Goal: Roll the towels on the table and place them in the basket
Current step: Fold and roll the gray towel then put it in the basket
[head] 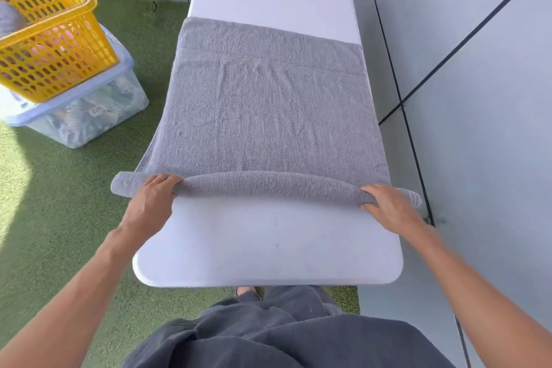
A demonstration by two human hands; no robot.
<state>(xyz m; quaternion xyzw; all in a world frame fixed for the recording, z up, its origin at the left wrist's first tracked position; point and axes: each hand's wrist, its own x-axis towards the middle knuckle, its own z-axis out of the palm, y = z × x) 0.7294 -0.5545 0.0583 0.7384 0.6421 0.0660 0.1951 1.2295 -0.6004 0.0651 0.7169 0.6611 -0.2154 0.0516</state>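
Observation:
A grey towel point(263, 110) lies spread across the white table point(268, 242). Its near edge is rolled into a thin tube that runs the table's width and sticks out past both sides. My left hand point(152, 197) grips the roll near its left end, fingers curled over the top. My right hand point(385, 203) grips the roll near its right end the same way. The yellow basket point(47, 39) stands at the far left, with a grey rolled towel point(10, 19) partly visible inside it.
The basket sits on a clear plastic storage box point(86, 116) on green artificial turf point(59, 203). Grey wall panels point(478, 98) run close along the table's right side. The far end of the table is bare white.

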